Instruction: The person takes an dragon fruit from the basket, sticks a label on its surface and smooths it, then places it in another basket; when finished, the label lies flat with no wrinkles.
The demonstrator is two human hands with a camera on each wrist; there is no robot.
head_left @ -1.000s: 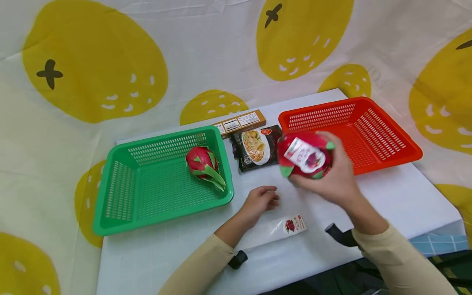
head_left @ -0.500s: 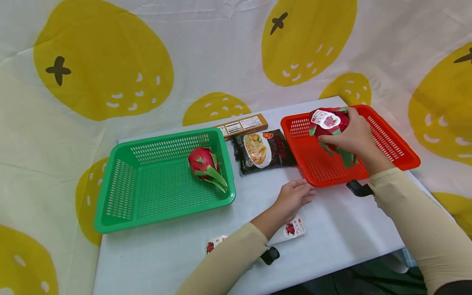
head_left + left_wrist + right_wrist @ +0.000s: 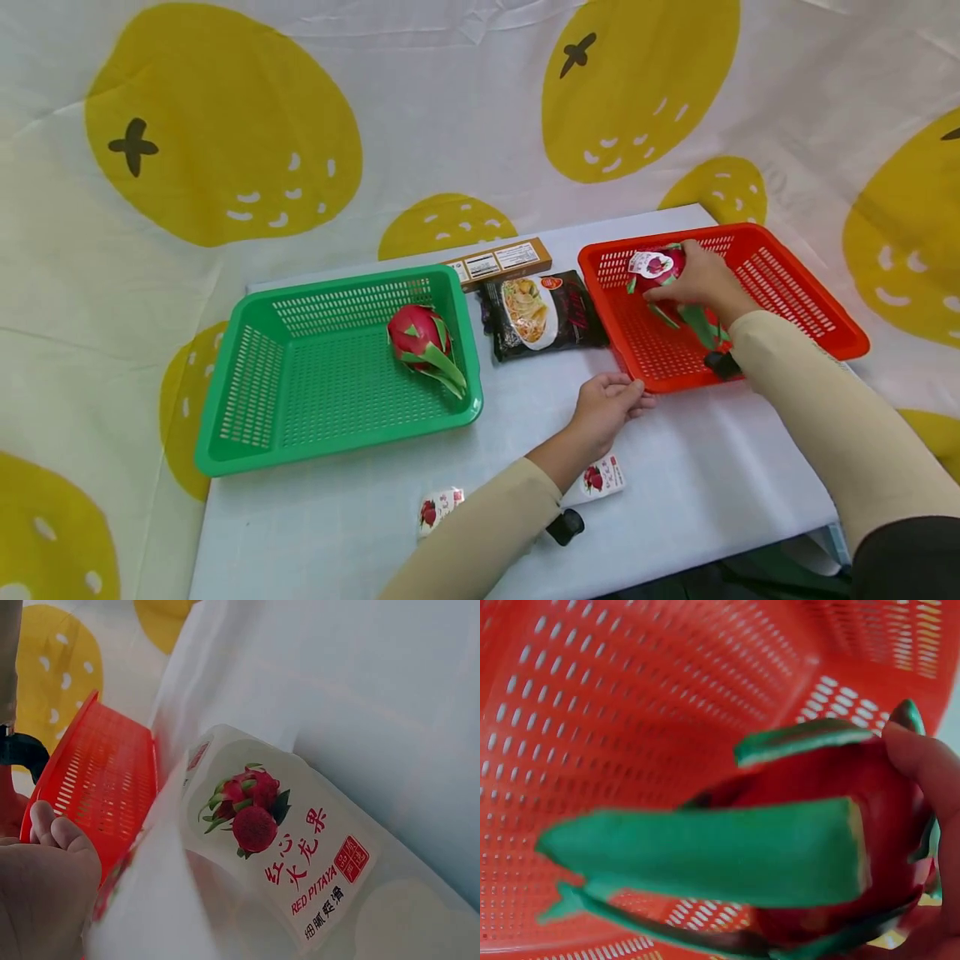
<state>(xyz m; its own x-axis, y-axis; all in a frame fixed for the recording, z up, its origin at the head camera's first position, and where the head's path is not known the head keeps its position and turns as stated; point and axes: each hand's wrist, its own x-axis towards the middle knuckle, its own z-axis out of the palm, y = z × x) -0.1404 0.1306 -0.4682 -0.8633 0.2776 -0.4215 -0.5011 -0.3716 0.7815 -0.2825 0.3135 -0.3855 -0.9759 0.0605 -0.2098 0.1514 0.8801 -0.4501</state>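
Observation:
In the head view my right hand (image 3: 701,279) grips a dragon fruit (image 3: 667,265) with a white label, low inside the red basket (image 3: 840,346). From the right wrist, the same dragon fruit (image 3: 821,780) shows its long green leaf tips over the perforated basket floor, with the thumb on its side. My left hand (image 3: 607,408) holds the basket's near-left corner between thumb and fingers. Another dragon fruit (image 3: 422,337) lies in the right part of the green basket (image 3: 337,437). Below my left forearm is plastic packaging (image 3: 277,832) printed "RED PITAYA".
A black noodle packet (image 3: 551,312) lies between the two baskets, with a long brown box (image 3: 510,260) behind it. A small label (image 3: 438,510) is partly covered by the left sleeve. The table meets a fruit-print cloth (image 3: 450,100) at the back.
My right hand has carried the dragon fruit rightward, then down into the red basket. My left hand has moved right from the table's middle to the basket's near corner.

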